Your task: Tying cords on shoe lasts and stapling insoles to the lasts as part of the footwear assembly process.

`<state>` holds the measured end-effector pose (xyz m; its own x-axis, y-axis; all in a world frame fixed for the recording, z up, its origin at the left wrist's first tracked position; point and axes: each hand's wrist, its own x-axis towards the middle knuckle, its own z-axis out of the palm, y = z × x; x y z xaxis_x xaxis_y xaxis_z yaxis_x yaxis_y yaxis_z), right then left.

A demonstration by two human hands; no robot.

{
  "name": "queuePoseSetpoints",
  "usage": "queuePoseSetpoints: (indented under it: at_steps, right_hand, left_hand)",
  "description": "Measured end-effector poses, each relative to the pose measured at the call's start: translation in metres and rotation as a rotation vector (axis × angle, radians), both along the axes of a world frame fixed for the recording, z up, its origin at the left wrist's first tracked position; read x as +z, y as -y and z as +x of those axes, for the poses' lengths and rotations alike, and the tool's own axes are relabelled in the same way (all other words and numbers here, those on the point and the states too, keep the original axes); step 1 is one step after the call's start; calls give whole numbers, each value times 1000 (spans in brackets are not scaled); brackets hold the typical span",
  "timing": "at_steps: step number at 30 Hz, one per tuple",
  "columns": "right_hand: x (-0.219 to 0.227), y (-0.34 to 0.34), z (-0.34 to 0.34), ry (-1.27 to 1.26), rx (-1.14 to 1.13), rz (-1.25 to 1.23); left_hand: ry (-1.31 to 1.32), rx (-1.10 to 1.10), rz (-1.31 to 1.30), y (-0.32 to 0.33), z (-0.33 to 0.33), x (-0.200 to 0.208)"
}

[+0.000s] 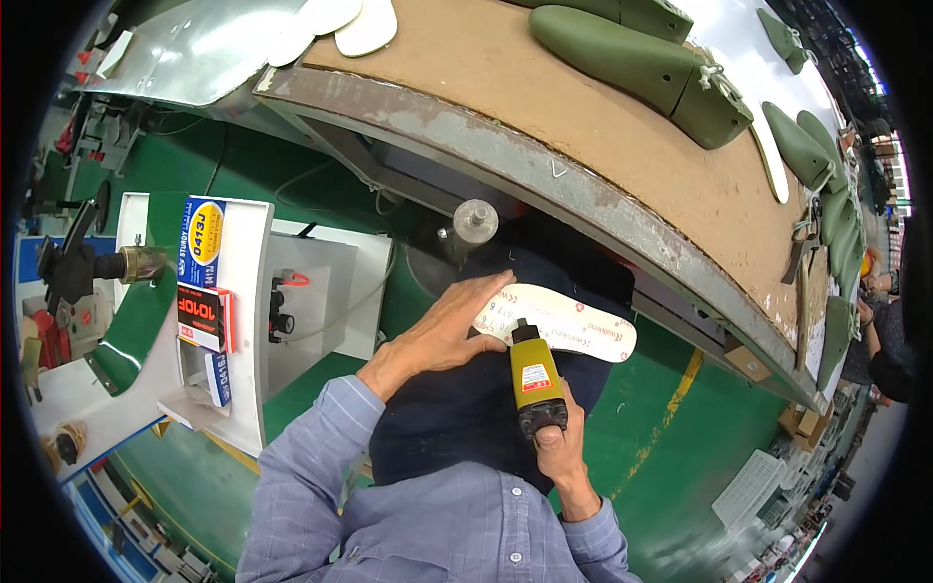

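Note:
Across my lap lies a white insole board (598, 330) with small red printing on it. My left hand (432, 330) is closed around its left end, thumb on the near edge and fingers along the far one. Whatever may be under the board is hidden. In my right hand (564, 449) is a yellow-green staple gun (534, 374), gripped by its black-ended rear. The tool's dark nose rests at or just over the board, close to my left thumb; I cannot tell whether it touches.
Ahead stands a metal-edged workbench (466, 121) with green shoe lasts (622, 63) and white insoles (367, 27). A metal post (475, 222) rises below its edge. On the left, a white machine stand (255, 321) carries small boxes (204, 243). Another person (889, 340) is at the far right.

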<state>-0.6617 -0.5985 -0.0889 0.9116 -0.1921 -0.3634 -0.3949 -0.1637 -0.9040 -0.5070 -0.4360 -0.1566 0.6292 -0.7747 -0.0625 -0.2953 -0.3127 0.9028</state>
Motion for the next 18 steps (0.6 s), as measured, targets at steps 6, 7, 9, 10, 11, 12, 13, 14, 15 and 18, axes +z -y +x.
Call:
queuePoseSetpoints:
  at_steps: [6, 7, 9, 10, 11, 12, 13, 14, 15, 18]
  right_hand:
    - [19, 23, -18, -2, 78, -7]
    - [25, 28, -26, -20, 109, -23]
    - [26, 24, -36, -94, 196, -273]
    - [28, 16, -35, -159, 249, -428]
    - [23, 11, -38, -211, 262, -510]
    - [13, 5, -42, -253, 275, -590]
    - [2, 1, -45, -250, 254, -523]
    - [-9, 3, -53, -265, 226, -456]
    - [-13, 1, -63, -222, 177, -393]
    - [-34, 4, -83, -90, 128, -389]
  left_hand:
    - [268, -75, 102, 7, 8, 18]
    - [300, -98, 120, 10, 11, 24]
    - [475, -121, 171, 21, 11, 42]
    - [425, -143, 191, 37, 11, 53]
    - [373, -126, 190, 66, 2, 47]
    - [440, -119, 301, 99, -11, 31]
    - [383, -188, 348, 130, -17, 9]
    - [596, -236, 311, 141, -24, 8]
    - [495, -300, 259, 140, -23, 19]
    - [-66, -323, -40, 113, -7, 105]
